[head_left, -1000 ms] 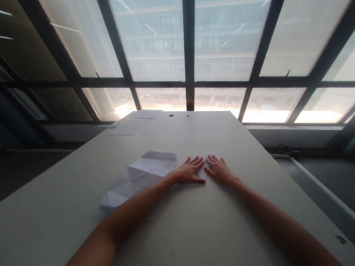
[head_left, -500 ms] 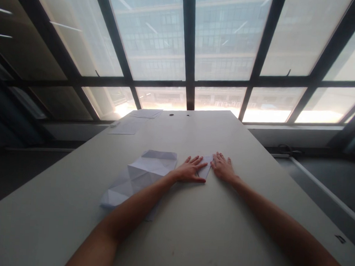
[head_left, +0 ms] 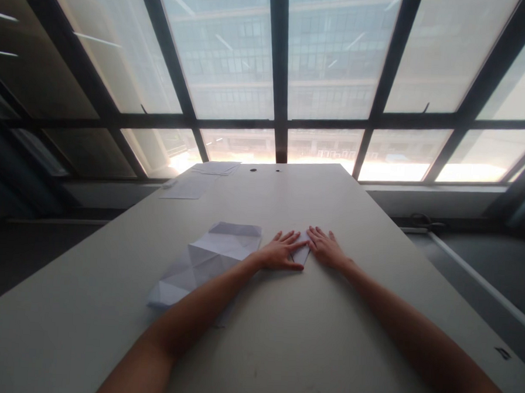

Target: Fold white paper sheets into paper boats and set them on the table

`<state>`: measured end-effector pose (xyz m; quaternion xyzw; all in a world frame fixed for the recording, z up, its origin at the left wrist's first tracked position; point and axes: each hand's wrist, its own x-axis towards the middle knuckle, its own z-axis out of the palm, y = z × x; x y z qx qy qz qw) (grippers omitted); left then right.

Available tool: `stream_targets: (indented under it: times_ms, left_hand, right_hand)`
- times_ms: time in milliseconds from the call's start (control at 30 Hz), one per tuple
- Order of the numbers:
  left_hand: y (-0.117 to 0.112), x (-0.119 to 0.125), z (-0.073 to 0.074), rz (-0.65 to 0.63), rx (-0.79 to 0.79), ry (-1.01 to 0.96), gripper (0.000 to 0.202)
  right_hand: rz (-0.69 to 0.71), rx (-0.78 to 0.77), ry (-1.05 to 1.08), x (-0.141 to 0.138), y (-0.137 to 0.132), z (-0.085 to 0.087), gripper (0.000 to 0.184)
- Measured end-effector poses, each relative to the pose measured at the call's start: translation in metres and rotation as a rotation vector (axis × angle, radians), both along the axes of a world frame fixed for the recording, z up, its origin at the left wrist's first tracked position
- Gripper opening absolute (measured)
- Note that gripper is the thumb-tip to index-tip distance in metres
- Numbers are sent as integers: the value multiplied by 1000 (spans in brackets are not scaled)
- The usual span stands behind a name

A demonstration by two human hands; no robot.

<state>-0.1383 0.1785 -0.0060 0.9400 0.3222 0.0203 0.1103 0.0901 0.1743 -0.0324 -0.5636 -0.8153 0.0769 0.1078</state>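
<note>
A small folded piece of white paper [head_left: 301,256] lies flat on a pale table [head_left: 299,339], slightly right of the middle, between the person's two hands. The left hand [head_left: 281,251] rests palm down across its left part, fingers spread and pointing to the far side, thumb stretched to the right along its near end; nothing is grasped. The right hand [head_left: 325,248] lies palm down at the right edge of the paper, its fingers extended and unclenched, the fingertips at the paper's far right part. How firmly either hand presses cannot be told. Both bare forearms reach in from the near side.

To the left of the left hand, a larger creased sheet [head_left: 210,258] lies partly unfolded, its panels raised along the fold lines; the left forearm hides its near right part. At the far left of the table are a flat sheet [head_left: 184,187] and, beyond it, several overlapping papers [head_left: 215,167]. Two dark round spots [head_left: 253,170] mark the far end of the tabletop, and a small dark mark [head_left: 503,353] its near right edge. Dark-framed windows [head_left: 276,74] stand beyond the table.
</note>
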Motion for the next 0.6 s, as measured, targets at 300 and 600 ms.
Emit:
stream_targets:
  times_ms: [300, 600]
  left_hand:
    - [1, -1, 0, -6, -15, -21, 90]
    - [-3, -3, 5, -24, -27, -50, 81]
  right_hand:
    - [-187, -17, -25, 7, 6, 3, 57]
    - [-204, 42, 73, 7, 4, 3, 59]
